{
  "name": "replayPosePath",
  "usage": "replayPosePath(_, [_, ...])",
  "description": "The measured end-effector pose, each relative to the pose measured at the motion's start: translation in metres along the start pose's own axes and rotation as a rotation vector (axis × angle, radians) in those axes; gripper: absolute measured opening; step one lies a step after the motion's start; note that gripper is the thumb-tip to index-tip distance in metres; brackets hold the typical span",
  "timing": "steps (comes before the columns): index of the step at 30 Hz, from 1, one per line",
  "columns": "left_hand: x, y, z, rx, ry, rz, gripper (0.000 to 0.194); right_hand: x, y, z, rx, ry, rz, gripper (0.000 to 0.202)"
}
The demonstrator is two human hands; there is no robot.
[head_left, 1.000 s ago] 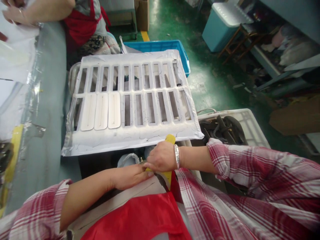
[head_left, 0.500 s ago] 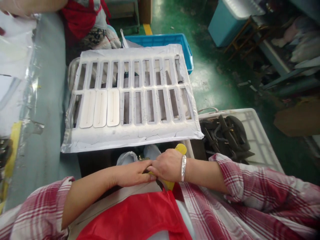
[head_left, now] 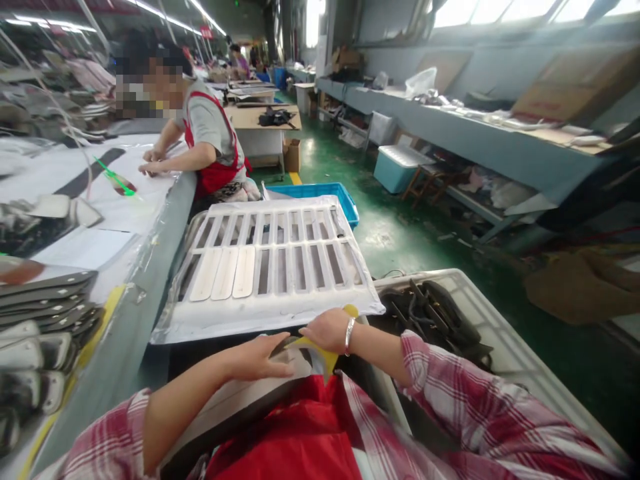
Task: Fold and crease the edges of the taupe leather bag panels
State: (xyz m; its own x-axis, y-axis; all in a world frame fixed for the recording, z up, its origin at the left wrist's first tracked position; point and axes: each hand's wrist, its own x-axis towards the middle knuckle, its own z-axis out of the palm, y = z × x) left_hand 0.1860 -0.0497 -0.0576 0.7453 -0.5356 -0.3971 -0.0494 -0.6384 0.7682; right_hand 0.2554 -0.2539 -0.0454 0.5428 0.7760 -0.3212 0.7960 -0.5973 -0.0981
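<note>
My left hand [head_left: 263, 358] has its thumb and fingers apart, with nothing seen between them, over a pale curved panel [head_left: 235, 407] at my lap. Just right of it, my right hand [head_left: 326, 330], with a silver bracelet at the wrist, is closed around a yellow strip [head_left: 325, 357]. The strip's rounded end pokes out above the hand. Beyond both hands lies a white slotted rack [head_left: 270, 313] with two rows of openings. Three white rounded pieces [head_left: 223, 273] rest side by side in its near row, at the left.
A grey-blue workbench [head_left: 150, 280] with stacked dark parts [head_left: 45, 307] runs along the left. A person in a red apron [head_left: 215, 133] works there. Past the rack is a blue crate [head_left: 345, 200]; at right, a white crate [head_left: 500, 333] holds dark bags [head_left: 440, 313].
The view has tilted up, bringing in the person and the room. My hands, touching before, are now apart, and my left fingers have opened. More of the yellow strip shows between them.
</note>
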Motion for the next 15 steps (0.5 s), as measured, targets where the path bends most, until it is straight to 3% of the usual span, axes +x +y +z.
replayPosePath(4, [0.003,0.004,-0.004,-0.045,-0.075,0.044,0.051,0.011,-0.003,0.002,-0.023,0.035,-0.022,0.057])
replayPosePath(9, [0.016,-0.001,0.0,-0.026,-0.067,-0.006,0.045,0.017,-0.005,0.011,0.008,0.034,-0.036,0.061])
replayPosePath(12, [0.011,0.002,0.007,0.032,-0.004,-0.023,0.047,0.005,0.0,0.02,0.055,-0.013,-0.012,0.065])
replayPosePath(15, [-0.001,0.012,0.019,0.159,0.131,-0.081,0.066,-0.017,0.011,0.032,0.141,-0.043,0.05,0.065])
